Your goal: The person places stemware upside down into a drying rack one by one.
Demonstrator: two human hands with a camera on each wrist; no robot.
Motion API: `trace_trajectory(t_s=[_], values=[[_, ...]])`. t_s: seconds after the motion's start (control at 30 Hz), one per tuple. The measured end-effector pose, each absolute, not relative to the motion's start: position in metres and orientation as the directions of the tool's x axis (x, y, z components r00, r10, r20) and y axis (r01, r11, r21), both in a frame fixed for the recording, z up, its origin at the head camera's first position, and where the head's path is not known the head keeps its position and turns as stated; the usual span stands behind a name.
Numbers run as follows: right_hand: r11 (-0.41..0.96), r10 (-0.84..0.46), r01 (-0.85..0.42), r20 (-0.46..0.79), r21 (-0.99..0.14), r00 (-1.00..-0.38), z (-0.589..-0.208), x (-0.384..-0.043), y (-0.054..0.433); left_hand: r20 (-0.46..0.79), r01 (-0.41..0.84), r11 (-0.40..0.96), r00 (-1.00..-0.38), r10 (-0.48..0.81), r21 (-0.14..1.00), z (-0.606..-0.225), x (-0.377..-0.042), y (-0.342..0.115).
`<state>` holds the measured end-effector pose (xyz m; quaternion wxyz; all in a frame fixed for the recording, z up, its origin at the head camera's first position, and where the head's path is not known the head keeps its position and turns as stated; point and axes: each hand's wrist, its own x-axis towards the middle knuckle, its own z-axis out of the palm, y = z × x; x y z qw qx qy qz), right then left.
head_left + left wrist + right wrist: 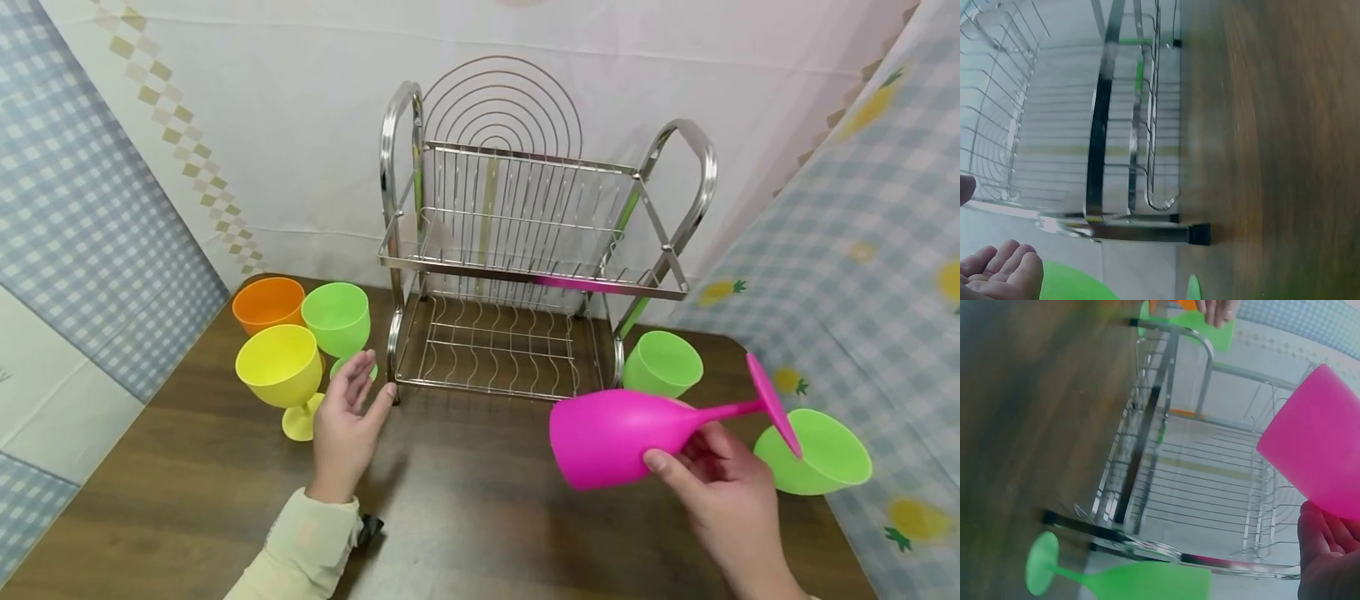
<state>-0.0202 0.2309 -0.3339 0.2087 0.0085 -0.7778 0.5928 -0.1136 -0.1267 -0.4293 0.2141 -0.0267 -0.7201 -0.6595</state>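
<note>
My right hand (731, 492) grips a pink plastic goblet (622, 437) around its bowl near the stem. The goblet lies sideways in the air in front of the rack's right side, its mouth toward the left and its foot toward the right. In the right wrist view the pink bowl (1322, 444) rises above the curled fingers. My left hand (348, 425) is held with fingers extended and thumb apart, holding nothing, beside the yellow goblet (279, 367) and the green goblet (337, 321). A two-tier metal dish rack (532, 279) stands between the hands, at the back.
An orange goblet (266, 304) stands behind the yellow one at the left. To the right are two more green goblets, one by the rack (660, 367) and one nearer the table's right edge (817, 458). Cloth-covered walls (90, 208) enclose the wooden table (480, 517).
</note>
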Motion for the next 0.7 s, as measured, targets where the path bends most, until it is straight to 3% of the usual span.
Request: trace_trajectory(t_s=[0.4, 0.53, 0.7], values=[[0.319, 0.246, -0.273, 0.357, -0.908, -0.901, -0.296, -0.025, 0.233, 0.272, 0.206, 0.285, -0.938, -0.214, 0.936, -0.443, -0.146, -0.134], [0.273, 0.229, -0.344, 0.408, -0.898, -0.884, -0.286, -0.030, 0.234, 0.269, 0.196, 0.312, -0.940, -0.212, 0.930, -0.445, -0.151, -0.130], [0.357, 0.183, -0.424, 0.507, -0.832, -0.842, -0.274, -0.042, 0.234, 0.295, 0.199, 0.369, -0.929, -0.224, 0.908, -0.446, -0.154, -0.129]])
